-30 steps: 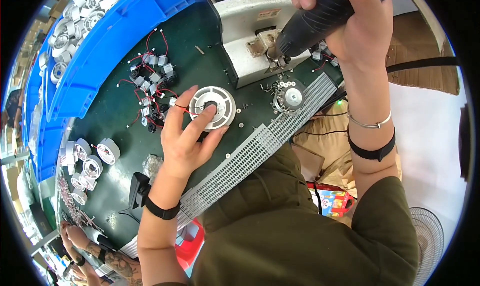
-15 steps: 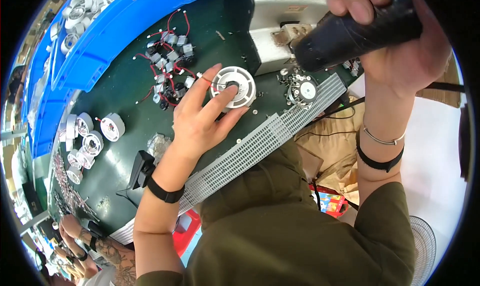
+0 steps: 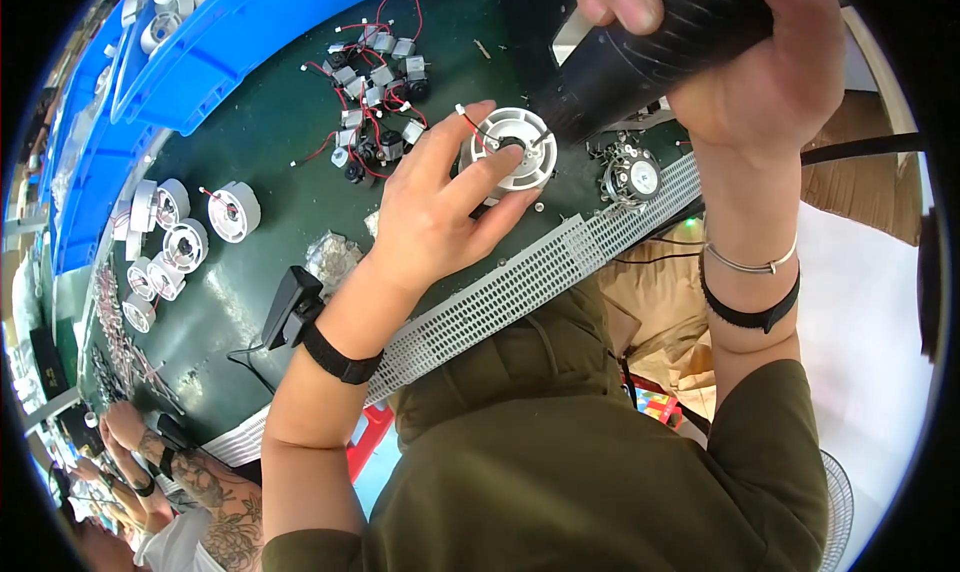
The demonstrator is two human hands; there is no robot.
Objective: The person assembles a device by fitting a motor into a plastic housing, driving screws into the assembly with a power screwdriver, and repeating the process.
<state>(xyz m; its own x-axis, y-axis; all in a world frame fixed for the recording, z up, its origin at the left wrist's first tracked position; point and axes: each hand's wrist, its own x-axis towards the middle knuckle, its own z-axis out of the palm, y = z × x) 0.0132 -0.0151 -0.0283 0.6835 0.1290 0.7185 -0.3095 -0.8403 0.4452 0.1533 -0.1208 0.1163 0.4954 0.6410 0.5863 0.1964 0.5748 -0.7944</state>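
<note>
My left hand (image 3: 430, 202) grips a white round plastic housing (image 3: 548, 158) against the dark green bench, fingers curved round its rim and one fingertip pressing near its dark centre. A red and black wire lead runs out of the housing beside that hand. In my right hand (image 3: 770, 92) is a thick black electric screwdriver (image 3: 640, 67), wrapped by the fingers and tilted down to the left. Its lower end points at the housing; a thin bit seems to reach the inside, though contact is hard to tell. Right of the housing lies a round magnet holder (image 3: 640, 177) with small screws about it.
Small motors (image 3: 378, 97) with red leads lie in a heap beyond my left hand. More white housings (image 3: 185, 244) stand at left, near a blue bin (image 3: 215, 67) of white parts. A perforated metal strip (image 3: 500, 297) edges the bench. A co-worker's tattooed arm (image 3: 215, 487) is at lower left.
The screwdriver has come down and left, and its lower end is now close beside the housing. My left hand still grips the housing. The whole view has shifted a little.
</note>
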